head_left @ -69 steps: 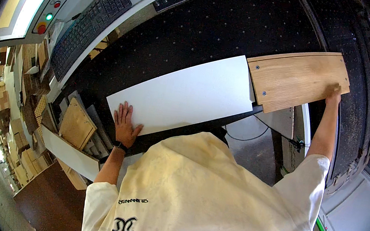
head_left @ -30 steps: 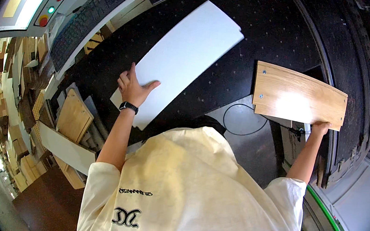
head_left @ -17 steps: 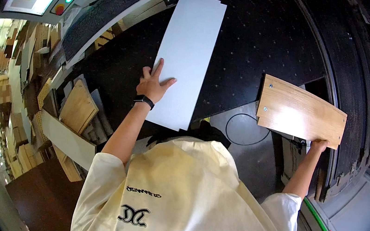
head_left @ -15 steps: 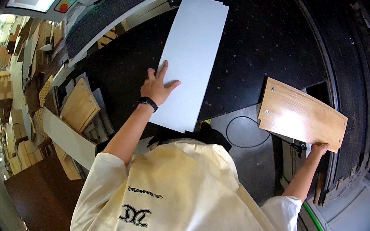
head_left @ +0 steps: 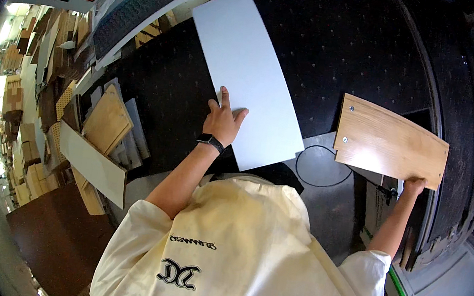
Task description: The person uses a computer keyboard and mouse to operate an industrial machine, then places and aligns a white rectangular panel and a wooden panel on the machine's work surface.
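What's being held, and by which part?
The right hand grips the wooden board by its near edge, toward the right end; the left hand rests spread on the white panel.

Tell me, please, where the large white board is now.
In the head view, the large white board is in the upper middle, over the black table, with the left hand at its left edge.

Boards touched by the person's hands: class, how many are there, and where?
2: a white board under the left hand, and a wood-grain board held by the right hand.

White panel (head_left: 256, 77) left of wood-grained board (head_left: 392, 142)
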Demonstrator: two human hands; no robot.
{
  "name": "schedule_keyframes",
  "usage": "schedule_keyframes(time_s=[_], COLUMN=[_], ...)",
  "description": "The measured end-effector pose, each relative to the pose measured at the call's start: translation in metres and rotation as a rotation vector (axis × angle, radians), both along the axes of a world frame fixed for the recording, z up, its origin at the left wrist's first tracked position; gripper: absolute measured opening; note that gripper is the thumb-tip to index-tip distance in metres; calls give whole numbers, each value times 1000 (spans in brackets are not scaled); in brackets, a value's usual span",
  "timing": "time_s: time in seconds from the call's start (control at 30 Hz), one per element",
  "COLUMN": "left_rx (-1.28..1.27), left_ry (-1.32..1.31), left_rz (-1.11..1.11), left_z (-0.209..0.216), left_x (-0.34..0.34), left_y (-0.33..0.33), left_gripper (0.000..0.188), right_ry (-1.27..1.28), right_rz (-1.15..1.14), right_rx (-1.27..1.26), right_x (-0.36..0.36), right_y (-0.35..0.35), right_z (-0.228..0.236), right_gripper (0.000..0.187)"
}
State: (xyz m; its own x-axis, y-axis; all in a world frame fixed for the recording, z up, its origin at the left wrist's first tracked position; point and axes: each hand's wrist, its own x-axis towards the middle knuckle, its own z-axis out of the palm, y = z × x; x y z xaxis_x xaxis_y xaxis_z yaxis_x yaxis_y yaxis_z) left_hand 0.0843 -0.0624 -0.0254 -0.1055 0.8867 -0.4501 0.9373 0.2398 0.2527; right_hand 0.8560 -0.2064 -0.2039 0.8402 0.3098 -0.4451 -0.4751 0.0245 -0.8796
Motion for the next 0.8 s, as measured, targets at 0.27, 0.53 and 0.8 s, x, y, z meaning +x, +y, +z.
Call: schedule_keyframes(time_s=[0.27, 0.53, 0.8], left_rx=[-32, -157, 192], left_ry=[35, 33, -31], left_rz=[13, -349, -991], left_z=[-6, 14, -33], left_x=[-7, -52, -68], left_y=[-18, 11, 55], left_gripper=[107, 121, 124], right_ry=[52, 43, -68], right_rz=[28, -31, 45], right_rx=[53, 24, 48], right_x=[-55, -67, -22], right_y=[44, 52, 28], right_z=[12, 24, 25], right_gripper=[67, 58, 64])
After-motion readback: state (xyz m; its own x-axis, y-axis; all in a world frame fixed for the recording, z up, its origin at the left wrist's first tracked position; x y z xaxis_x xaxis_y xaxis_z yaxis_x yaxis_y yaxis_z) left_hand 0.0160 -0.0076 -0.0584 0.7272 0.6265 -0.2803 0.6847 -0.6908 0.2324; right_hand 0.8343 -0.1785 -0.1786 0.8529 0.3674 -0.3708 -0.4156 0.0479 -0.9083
